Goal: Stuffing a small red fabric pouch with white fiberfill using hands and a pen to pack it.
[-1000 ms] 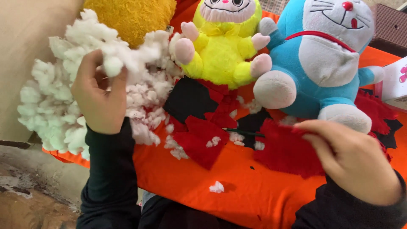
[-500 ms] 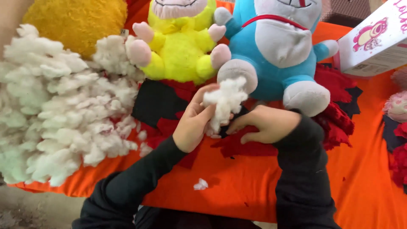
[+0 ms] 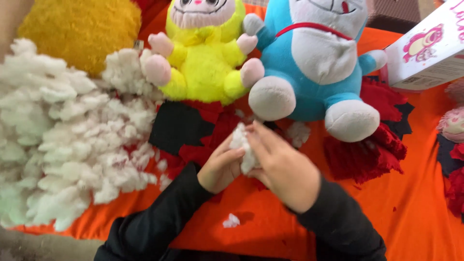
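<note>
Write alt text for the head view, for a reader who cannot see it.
Two hands, left hand and right hand, press a tuft of white stuffing between them over an orange cloth. A stuffing pile lies left; a yellow plush toy and blue plush toy sit behind.

Yellow plush toy point(image 3: 205, 58), blue plush toy point(image 3: 319, 58)

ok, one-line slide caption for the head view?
Both hands, left hand and right hand, press a white stuffing tuft together over the orange cloth.

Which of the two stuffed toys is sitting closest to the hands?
The blue plush toy: its grey foot sits just above the hands, while the yellow one is farther left.
</note>
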